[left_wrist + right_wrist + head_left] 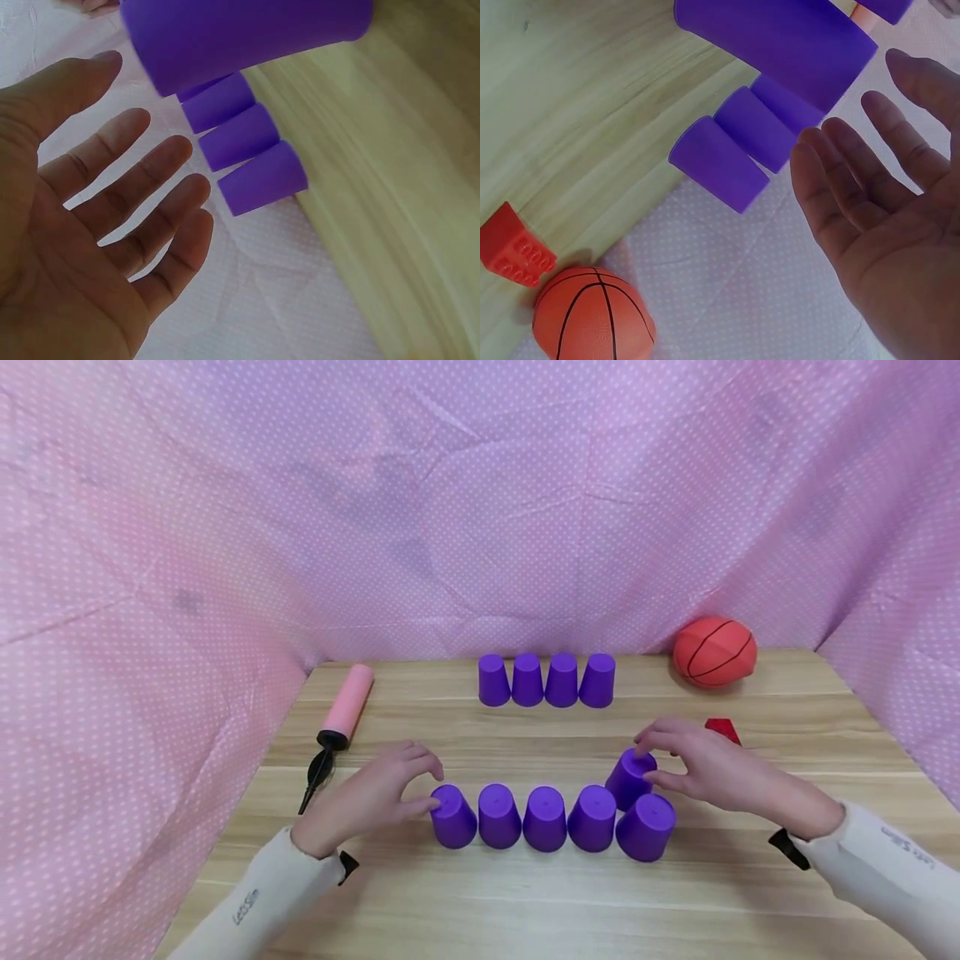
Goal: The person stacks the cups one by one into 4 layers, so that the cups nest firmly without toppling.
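Note:
Several purple cups stand upside down in a front row. My left hand (378, 789) is at its left end, fingers spread and relaxed, the thumb tip right at the top of the leftmost cup (453, 818). At the right end, another upside-down purple cup (626, 785) stands just behind the rightmost cup (646, 828), which partly hides it. Over that rear cup reaches my right hand (705, 764), thumb and fingers apart on either side of its top. In the right wrist view, the right palm (900, 277) faces the camera with loosely extended fingers beside a large-looking purple cup (787, 45).
A second row of upside-down purple cups (527, 681) stands farther back. At the left lies a pink hand pump (350, 702) with a black end. An orange-red basketball (715, 652) sits at the back right, and a red toy brick (514, 247) lies nearer.

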{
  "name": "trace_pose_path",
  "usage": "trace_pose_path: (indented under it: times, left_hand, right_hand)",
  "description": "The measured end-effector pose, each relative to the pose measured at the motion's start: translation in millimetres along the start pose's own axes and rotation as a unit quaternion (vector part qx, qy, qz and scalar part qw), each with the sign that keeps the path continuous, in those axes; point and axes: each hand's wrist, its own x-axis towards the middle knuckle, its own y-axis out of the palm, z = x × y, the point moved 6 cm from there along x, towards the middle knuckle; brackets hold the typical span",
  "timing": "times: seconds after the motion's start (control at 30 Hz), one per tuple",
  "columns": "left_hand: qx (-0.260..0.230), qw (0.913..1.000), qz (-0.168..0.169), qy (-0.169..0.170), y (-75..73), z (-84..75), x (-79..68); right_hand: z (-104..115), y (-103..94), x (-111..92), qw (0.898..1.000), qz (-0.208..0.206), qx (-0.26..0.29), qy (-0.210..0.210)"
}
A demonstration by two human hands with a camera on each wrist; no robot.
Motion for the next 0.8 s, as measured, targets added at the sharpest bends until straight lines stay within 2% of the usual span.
trace_pose_path:
  times: [0.23,0.8]
  left_hand:
    - [-0.026,0.9997,-0.001,-0.002,7.2,1.4,-6.2]
    - [-0.042,0.9990,0.005,0.011,15.5,-3.2,-13.6]
  right_hand:
    - [0,5.9,-1,1.000,0.007,0.015,-0.002]
    - [-2,9.7,-2,0.999,0.019,0.032,0.025]
